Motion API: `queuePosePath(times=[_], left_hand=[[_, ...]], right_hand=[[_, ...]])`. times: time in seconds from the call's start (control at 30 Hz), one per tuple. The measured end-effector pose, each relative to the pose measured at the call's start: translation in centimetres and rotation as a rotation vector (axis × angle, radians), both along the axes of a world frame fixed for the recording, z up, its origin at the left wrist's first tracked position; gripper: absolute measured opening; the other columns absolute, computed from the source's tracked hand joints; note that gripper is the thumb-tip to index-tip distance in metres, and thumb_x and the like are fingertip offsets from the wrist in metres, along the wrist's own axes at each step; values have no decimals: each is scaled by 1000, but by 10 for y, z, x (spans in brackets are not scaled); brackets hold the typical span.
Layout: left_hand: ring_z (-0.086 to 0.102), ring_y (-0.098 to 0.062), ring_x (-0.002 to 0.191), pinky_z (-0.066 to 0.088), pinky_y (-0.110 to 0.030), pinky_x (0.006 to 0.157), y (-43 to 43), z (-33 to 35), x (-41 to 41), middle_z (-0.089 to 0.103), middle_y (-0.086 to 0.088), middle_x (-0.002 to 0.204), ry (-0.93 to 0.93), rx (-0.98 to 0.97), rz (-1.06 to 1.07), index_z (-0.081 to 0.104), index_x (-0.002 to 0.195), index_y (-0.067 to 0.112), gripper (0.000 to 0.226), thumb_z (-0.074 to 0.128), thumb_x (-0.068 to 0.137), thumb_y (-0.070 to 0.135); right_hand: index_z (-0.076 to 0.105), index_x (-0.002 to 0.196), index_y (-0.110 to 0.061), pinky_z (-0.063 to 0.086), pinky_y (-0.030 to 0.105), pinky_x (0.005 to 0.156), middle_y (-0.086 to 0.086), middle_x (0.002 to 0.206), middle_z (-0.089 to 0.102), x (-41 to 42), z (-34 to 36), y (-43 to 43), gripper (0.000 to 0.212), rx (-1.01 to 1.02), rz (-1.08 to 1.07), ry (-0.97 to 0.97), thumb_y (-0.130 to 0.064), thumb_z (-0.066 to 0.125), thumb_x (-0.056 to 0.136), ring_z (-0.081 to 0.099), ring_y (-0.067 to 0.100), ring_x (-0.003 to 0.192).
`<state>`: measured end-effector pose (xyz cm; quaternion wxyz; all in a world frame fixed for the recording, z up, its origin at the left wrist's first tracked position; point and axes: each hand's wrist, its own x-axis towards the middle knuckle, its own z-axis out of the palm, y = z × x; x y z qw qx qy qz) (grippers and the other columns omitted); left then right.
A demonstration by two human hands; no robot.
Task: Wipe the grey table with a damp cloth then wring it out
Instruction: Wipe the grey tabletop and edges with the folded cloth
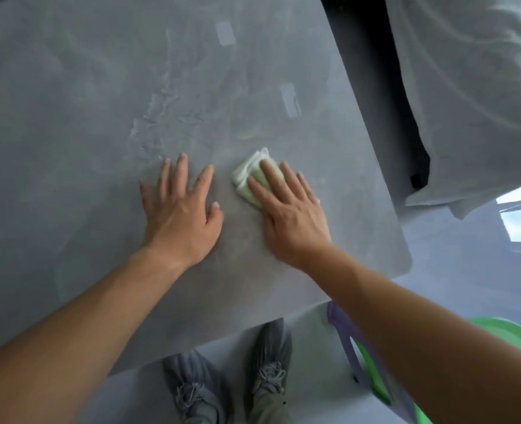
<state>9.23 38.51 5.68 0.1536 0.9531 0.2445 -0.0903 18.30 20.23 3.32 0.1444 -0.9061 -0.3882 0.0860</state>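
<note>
A folded pale green and white cloth lies on the grey table, a little right of its middle. My right hand presses flat on the cloth with straight fingers, covering its near half. My left hand rests flat on the bare tabletop just left of the cloth, fingers spread, not touching it. Wet streaks show on the surface beyond the hands.
The table's right edge and rounded corner lie close to my right hand. A green basin on a purple stool stands below at the right. A grey covered seat is beyond the table's right edge. My shoes are under the near edge.
</note>
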Motion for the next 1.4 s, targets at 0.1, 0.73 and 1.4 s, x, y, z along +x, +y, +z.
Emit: queuePosePath(times=[0.1,0.73,1.4], left_hand=[[24,-37,140,25,-58,110,-12,0,-3,25,-19,155,2,50,-22,42,140,21,59,55,85,37],[23,-40,142,23,-56,112,-23,-5,-8,26,-20,156,25,85,-23,43,143,22,69,43,79,48],[9,-30,149,6,-61,116,-4,-10,-54,15,-15,160,4,55,16,35,145,24,82,48,74,62]], right_hand=[[41,150,-30,14,48,124,1,163,27,10,4,-36,64,-57,12,-5,-21,51,87,21,35,151],[36,152,-29,11,45,125,4,166,19,47,11,-86,63,-85,-378,32,-25,31,90,15,35,152],[37,152,-28,13,49,124,5,165,20,-23,6,-134,60,-113,-427,17,-28,33,92,15,37,152]])
